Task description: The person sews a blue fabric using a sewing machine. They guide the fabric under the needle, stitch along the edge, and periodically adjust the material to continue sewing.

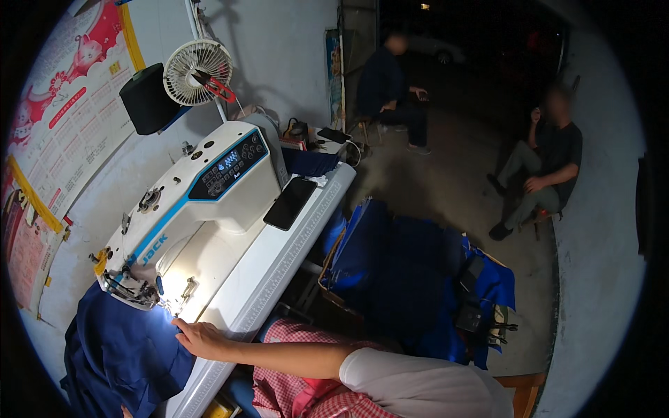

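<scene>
A white sewing machine with a blue stripe and a lit control panel stands at the left. Its lamp lights the needle area, where dark navy fabric lies bunched and hangs off the table's near left side. My right hand reaches in from the lower right and grips the fabric's edge just beside the presser foot, index finger foremost. Of my left hand only a bit of finger shows at the fabric's lower edge; the rest is hidden.
On the white machine table lies a black phone. A small fan with red-handled snips and a black thread cone are above. Blue cloth is heaped right of the table. Two people sit farther back.
</scene>
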Demonstrator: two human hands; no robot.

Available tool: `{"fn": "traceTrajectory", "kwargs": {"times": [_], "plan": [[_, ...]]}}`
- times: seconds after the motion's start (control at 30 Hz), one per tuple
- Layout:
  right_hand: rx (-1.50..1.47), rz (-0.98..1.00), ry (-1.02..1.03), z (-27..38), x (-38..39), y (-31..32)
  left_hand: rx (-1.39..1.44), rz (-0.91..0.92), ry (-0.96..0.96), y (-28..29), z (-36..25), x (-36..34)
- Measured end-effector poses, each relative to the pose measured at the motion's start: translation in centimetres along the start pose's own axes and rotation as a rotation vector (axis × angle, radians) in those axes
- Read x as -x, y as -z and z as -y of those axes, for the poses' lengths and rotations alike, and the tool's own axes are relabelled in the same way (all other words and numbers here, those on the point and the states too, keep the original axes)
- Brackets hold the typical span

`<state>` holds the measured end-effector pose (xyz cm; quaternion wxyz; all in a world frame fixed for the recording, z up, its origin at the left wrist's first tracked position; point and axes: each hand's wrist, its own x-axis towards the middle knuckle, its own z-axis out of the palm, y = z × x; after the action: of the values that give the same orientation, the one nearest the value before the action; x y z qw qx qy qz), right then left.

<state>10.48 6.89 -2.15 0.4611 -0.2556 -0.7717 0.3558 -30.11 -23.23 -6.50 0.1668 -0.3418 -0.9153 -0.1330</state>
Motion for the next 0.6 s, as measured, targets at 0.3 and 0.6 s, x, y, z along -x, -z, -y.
{"fn": "traceTrajectory", "kwargs": {"times": [0.3,0.6], "plan": [[0.037,-0.022,-0.001,-0.6,0.1,-0.5,0.048,0.092,-0.088,1.1,0.8,-2.6],[0.011,-0.068,0.045,-0.4,0.2,-1.1,0.231,-0.05,-0.25,9.4,-9.8,-5.7]]}}
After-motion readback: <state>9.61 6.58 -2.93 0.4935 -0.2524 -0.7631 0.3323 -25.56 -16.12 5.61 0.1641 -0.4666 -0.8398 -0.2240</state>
